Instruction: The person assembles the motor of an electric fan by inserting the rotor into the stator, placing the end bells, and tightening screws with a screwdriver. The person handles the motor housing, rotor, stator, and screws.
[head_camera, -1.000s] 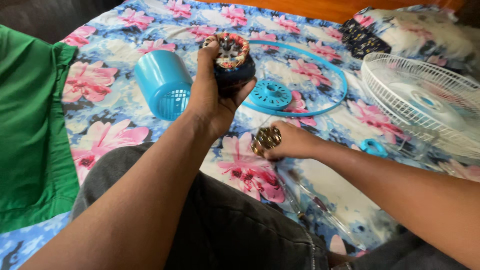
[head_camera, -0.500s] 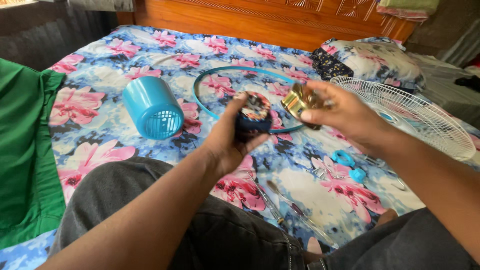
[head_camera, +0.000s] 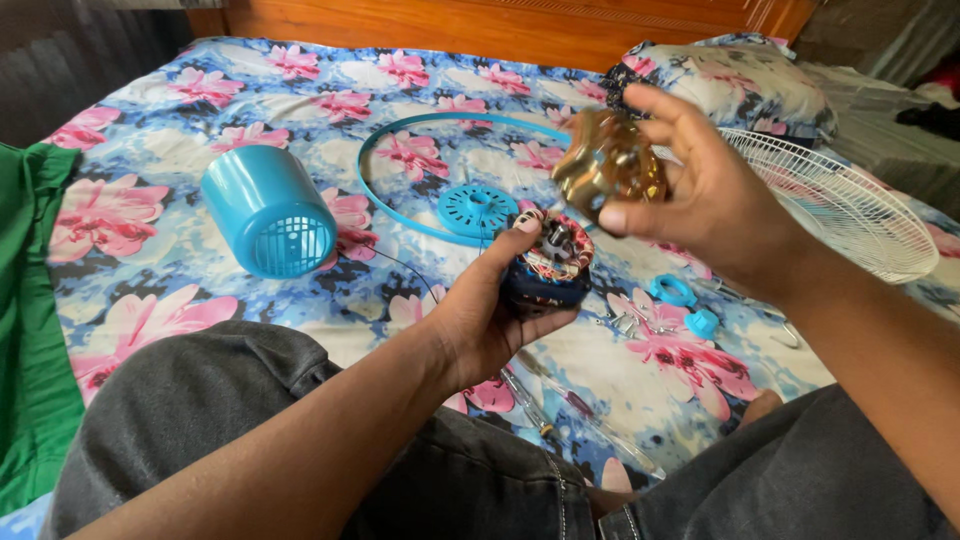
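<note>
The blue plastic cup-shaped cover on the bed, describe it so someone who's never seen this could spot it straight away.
Start at the flowered bedsheet, left of the big blue ring. The blue plastic cover lies there on its side, beyond the left hand. Unlike the flat round blue disc inside the ring, it is a deep bucket shape with a slotted grille end.

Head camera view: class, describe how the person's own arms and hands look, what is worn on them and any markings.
Both forearms are bare, with no sleeves showing. The left hand and right hand wear no gloves, rings or watch. No markings show.
</note>
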